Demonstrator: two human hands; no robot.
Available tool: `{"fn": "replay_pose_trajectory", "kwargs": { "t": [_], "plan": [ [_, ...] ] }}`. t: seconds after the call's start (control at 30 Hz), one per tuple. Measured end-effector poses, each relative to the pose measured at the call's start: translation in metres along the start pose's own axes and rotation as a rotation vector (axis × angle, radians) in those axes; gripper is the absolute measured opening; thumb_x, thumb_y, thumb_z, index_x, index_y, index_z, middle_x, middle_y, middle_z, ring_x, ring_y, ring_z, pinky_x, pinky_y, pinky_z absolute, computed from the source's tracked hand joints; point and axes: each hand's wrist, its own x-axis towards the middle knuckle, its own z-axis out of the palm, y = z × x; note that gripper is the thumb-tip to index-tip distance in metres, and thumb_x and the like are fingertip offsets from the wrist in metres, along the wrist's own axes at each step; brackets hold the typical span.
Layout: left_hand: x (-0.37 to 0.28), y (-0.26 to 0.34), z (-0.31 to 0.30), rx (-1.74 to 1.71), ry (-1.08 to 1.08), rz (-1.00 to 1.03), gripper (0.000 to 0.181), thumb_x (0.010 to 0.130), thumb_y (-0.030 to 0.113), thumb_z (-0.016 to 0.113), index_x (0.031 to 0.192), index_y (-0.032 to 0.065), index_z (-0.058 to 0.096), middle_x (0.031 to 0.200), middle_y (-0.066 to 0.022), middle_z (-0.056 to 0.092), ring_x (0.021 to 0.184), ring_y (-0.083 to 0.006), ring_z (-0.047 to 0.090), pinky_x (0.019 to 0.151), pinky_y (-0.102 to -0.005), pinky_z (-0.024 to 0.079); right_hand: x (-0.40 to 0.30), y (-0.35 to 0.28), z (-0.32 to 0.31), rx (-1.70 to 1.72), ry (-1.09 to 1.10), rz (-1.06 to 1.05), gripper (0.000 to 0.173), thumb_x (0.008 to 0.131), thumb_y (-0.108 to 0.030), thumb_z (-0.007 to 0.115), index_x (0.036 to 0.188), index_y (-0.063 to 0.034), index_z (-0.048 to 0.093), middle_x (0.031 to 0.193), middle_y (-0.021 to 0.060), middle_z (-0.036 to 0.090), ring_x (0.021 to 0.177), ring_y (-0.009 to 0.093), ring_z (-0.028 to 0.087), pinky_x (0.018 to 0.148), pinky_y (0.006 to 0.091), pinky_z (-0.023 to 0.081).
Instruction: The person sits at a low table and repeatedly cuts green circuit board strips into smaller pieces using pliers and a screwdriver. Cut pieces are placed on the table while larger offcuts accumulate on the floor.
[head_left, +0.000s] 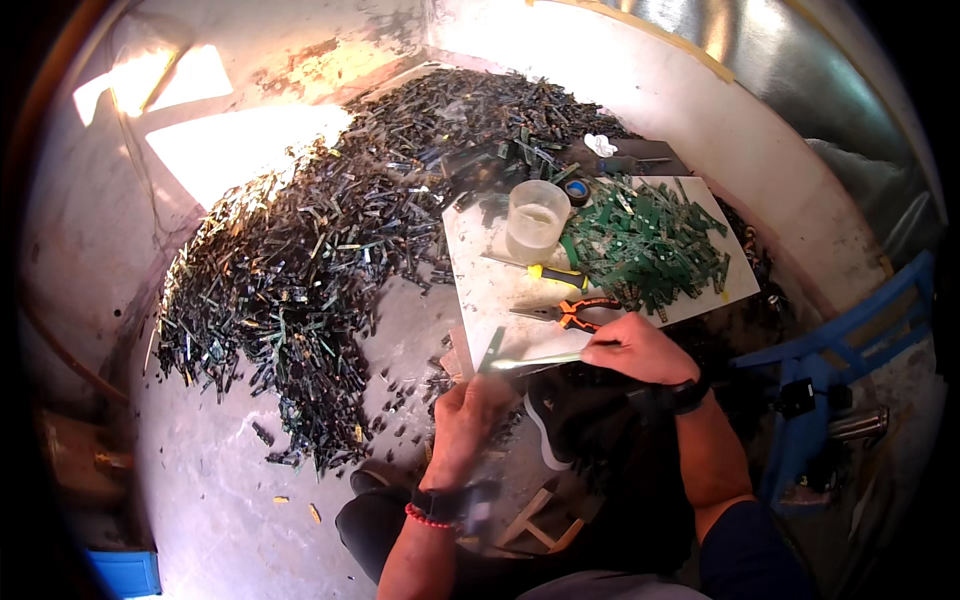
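Note:
My left hand, blurred, is closed around the lower end of a narrow dark green circuit-board strip, which points up over the board's near edge. In my right hand is a long, thin, pale green-white piece; glare hides whether it is a tool or a strip. Its far tip reaches the green strip. Just beyond my right hand, long-nose pliers with orange-black handles lie on a white board. Past them lies a yellow-black screwdriver.
Green circuit-board strips are heaped on the board beside a translucent plastic cup of liquid and a tape roll. A large pile of dark strips covers the floor by the wall. A blue plastic stool stands right.

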Motion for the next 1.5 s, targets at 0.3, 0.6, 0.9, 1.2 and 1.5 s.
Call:
{"fn": "replay_pose_trajectory", "kwargs": {
  "t": [0.3,0.6,0.9,1.2,1.5],
  "plan": [
    [0.008,-0.022,-0.019,-0.222,-0.155,-0.08,0.036,0.097,0.038,0.049,0.077,0.0095,0.049,0.061,0.0002,0.045,0.046,-0.0087,0.039,0.041,-0.0206,0.03,0.014,-0.009,0.029,0.282,0.222,-0.132,0.024,0.089,-0.023,0.064,0.097,-0.0007,0.062,0.074,0.0015,0.055,0.065,0.009,0.048,0.055,0.0272,0.039],
    [-0.003,-0.02,-0.008,-0.091,-0.33,-0.108,0.038,0.096,0.038,0.053,0.075,0.0062,0.054,0.064,-0.0013,0.048,0.053,-0.0078,0.041,0.044,-0.0201,0.032,0.039,-0.034,0.078,0.221,0.38,-0.069,0.025,0.086,-0.023,0.064,0.08,-0.0002,0.056,0.066,0.0203,0.055,0.059,0.038,0.052,0.056,0.0411,0.042],
    [-0.008,-0.011,-0.01,-0.079,-0.369,-0.117,0.039,0.095,0.039,0.053,0.075,0.0058,0.054,0.065,-0.0015,0.049,0.055,-0.0078,0.042,0.045,-0.02,0.033,0.03,-0.023,0.062,0.148,0.229,-0.105,0.025,0.088,-0.021,0.062,0.077,0.0002,0.053,0.056,0.0083,0.048,0.051,0.018,0.05,0.05,0.0325,0.039],
    [-0.005,-0.011,-0.009,-0.095,-0.318,-0.113,0.044,0.096,0.044,0.05,0.073,0.0068,0.053,0.063,-0.0019,0.049,0.05,-0.0093,0.042,0.044,-0.0207,0.032,0.026,0.04,-0.029,0.71,1.072,0.131,0.021,0.092,-0.027,0.061,0.09,-0.0053,0.059,0.065,-0.0002,0.055,0.046,0.005,0.042,0.039,0.0228,0.036],
    [-0.005,-0.018,-0.008,0.169,-0.221,-0.104,0.044,0.095,0.044,0.052,0.071,0.0066,0.053,0.059,0.0012,0.049,0.046,-0.0068,0.041,0.043,-0.0212,0.031,0.011,0.037,-0.036,0.856,0.943,0.155,0.023,0.095,-0.025,0.054,0.11,-0.0072,0.058,0.061,-0.0049,0.039,0.047,0.003,0.031,0.041,0.0218,0.023]
  ]
}}
